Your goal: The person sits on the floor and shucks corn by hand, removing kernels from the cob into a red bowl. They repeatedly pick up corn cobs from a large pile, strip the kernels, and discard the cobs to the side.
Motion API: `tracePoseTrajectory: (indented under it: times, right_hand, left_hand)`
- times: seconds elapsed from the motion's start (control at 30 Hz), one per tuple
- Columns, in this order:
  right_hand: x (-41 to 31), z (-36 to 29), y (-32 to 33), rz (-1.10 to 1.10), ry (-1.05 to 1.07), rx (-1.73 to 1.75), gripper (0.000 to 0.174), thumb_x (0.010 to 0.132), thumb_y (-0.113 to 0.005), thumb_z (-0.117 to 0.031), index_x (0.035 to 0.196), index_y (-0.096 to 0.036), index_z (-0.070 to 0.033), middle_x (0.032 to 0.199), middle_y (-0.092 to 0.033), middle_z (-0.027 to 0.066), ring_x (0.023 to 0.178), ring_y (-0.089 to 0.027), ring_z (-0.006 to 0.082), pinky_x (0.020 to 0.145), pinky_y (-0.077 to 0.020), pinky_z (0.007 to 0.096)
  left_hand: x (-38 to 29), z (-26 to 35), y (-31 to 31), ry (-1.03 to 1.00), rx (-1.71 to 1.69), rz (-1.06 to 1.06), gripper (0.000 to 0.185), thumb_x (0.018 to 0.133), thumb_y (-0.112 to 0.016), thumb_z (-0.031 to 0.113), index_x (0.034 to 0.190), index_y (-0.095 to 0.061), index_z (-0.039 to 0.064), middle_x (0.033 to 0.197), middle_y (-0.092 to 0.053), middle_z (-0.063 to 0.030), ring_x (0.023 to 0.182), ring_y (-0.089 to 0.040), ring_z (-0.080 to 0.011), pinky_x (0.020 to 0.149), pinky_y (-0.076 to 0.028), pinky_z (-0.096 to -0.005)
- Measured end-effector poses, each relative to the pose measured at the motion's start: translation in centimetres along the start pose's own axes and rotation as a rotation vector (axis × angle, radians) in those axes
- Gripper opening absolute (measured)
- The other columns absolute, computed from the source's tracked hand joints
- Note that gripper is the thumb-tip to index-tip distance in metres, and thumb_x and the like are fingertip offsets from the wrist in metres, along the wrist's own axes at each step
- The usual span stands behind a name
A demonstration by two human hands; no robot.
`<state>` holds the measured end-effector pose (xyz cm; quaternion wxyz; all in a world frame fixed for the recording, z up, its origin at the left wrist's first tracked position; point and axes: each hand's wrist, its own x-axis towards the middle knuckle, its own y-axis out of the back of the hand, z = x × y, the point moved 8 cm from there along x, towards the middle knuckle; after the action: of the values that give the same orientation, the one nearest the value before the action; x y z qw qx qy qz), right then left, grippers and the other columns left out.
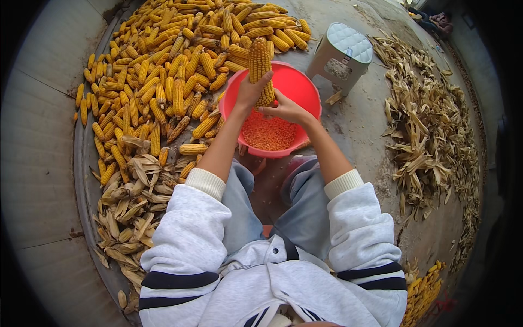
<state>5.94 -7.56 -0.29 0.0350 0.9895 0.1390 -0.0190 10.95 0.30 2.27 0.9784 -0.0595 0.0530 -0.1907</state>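
Observation:
A dried yellow corn cob (pixel 259 67) stands nearly upright over a red plastic basin (pixel 298 81). My left hand (pixel 250 90) is wrapped around the cob's middle, thumb across its front. At the lower end my right hand (pixel 286 108) touches the cob, with thumb and fingers spread around its base. Loose corn kernels (pixel 269 135) cover the bottom of the basin, which sits just in front of my knees. Whatever supports the basin is mostly hidden beneath it.
A large heap of husked corn cobs (pixel 151 77) spreads on the left, with dry husks (pixel 126 229) nearer me. At right stand a grey stool (pixel 347 45) and a long pile of husks (pixel 425 135). More cobs (pixel 423 292) lie at lower right. A person (pixel 439 22) is at far right.

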Motion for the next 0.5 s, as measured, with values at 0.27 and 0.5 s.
tracePoseTrajectory:
  times: [0.27,0.5]
  right_hand:
    - [-0.1,-1.4,0.1,0.045,-0.018,-0.092,0.056,0.078,-0.068,-0.02,0.118,-0.034,0.0,0.089,-0.057,0.0084,0.066,-0.06,0.0134,0.058,-0.0511,0.0277]
    - [-0.1,-1.0,0.0,-0.013,0.013,-0.046,0.055,0.08,-0.065,-0.012,0.123,-0.033,-0.002,0.098,-0.054,0.0099,0.073,-0.061,0.0148,0.064,-0.0523,0.0273]
  left_hand:
    - [-0.4,0.8,-0.1,-0.028,0.027,0.015,0.061,0.073,-0.068,0.05,0.106,-0.049,0.003,0.09,-0.055,-0.0038,0.08,-0.056,-0.0127,0.069,-0.046,-0.0273]
    - [0.3,0.8,0.6,-0.056,0.037,0.012,0.053,0.076,-0.067,0.046,0.103,-0.05,0.004,0.086,-0.055,-0.0033,0.075,-0.057,-0.0117,0.067,-0.046,-0.0265]
